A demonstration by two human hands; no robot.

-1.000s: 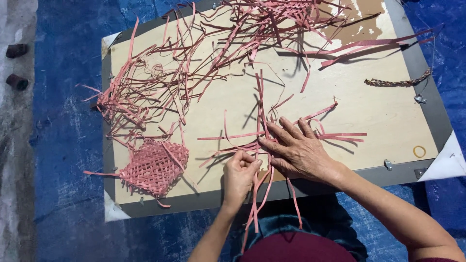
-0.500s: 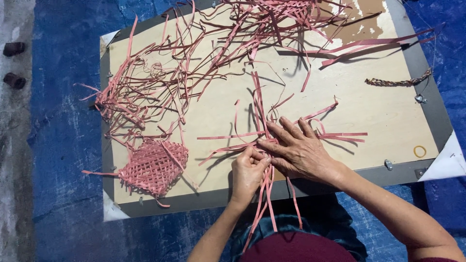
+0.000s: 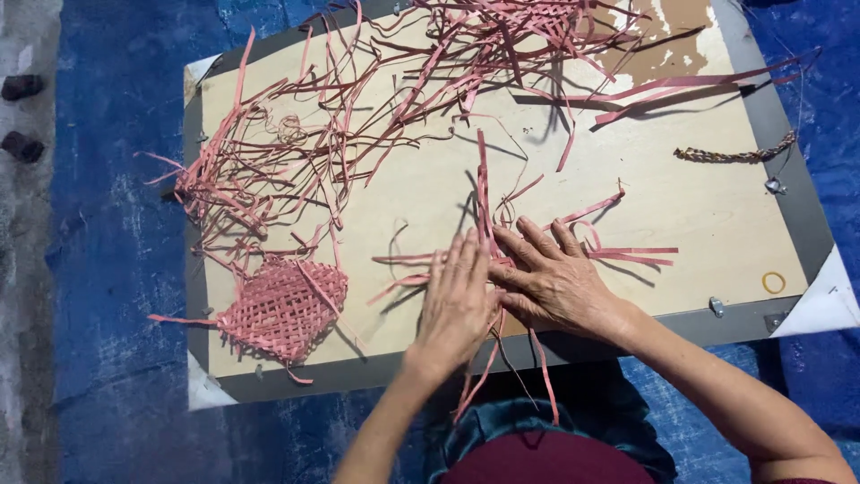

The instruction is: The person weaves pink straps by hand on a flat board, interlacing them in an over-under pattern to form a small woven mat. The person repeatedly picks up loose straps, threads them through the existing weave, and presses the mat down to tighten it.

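**Both hands flat on a crossing of pink strips**

The fingers of the left hand (image 3: 457, 300) lay straight and close together, pressed palm-down on a small bundle of pink strips (image 3: 502, 246) near the front edge of the board (image 3: 699, 224). The right hand (image 3: 555, 287) lay just beside it, touching it, fingers spread and flat over the same strips — neither hand was closed around anything. The strips under the hands crossed one another: some ran sideways past the right hand, a few stood up away from the person, and several ends hung over the board's front edge toward the lap.

Both forearms came in from the bottom of the view, the right one at a slant from the lower right corner.

The board was pale wood with a grey frame. A small woven pink mat (image 3: 282, 309) lay near its front left corner, well apart from the hands. A loose tangle of strips (image 3: 358, 116) covered the far left and far side. A braided cord (image 3: 735, 154) and a yellow ring (image 3: 773, 282) lay to the right. The board rested on a blue tarp (image 3: 116, 269) — in bright sun.
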